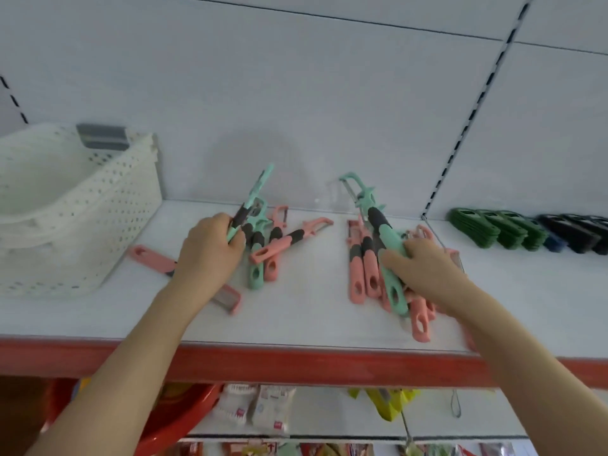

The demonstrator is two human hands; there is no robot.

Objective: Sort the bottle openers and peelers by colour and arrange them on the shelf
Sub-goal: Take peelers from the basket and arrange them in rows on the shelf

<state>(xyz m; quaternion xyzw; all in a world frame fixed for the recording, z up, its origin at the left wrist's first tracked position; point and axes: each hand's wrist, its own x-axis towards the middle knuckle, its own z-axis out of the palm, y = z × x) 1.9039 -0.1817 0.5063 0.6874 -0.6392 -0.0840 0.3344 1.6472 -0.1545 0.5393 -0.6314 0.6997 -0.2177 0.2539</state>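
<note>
Peelers all over the white shelf here, mint and pink ones with dark grey grips, so nothing in the middle is really sorted by colour yet. The left hand has its fingers wrapped round the handle of a mint peeler, which sticks up at a tilt toward the back wall, blade end in the air. Right beside that hand a middle bunch lies on the shelf: a few pink ones plus one more mint one with its handle pointing at the front edge. The right hand is clamped on a second mint peeler, thumb over the handle, head raised and leaning back-left. Its tail end is down among the right pile of pink peelers, which lie mostly side by side with handles toward the front. Partly under the left forearm there's a flat pink tool, can't tell if it's an opener or a peeler. On the far left of the shelf sits a white perforated basket, with a grey tag on the wall behind it. Over on the far right, well apart from the hands, there's a neat row of dark green items and then black ones, too blurry to say what exactly. The shelf has a red front strip, and underneath you can see a red basin and some packets.
</note>
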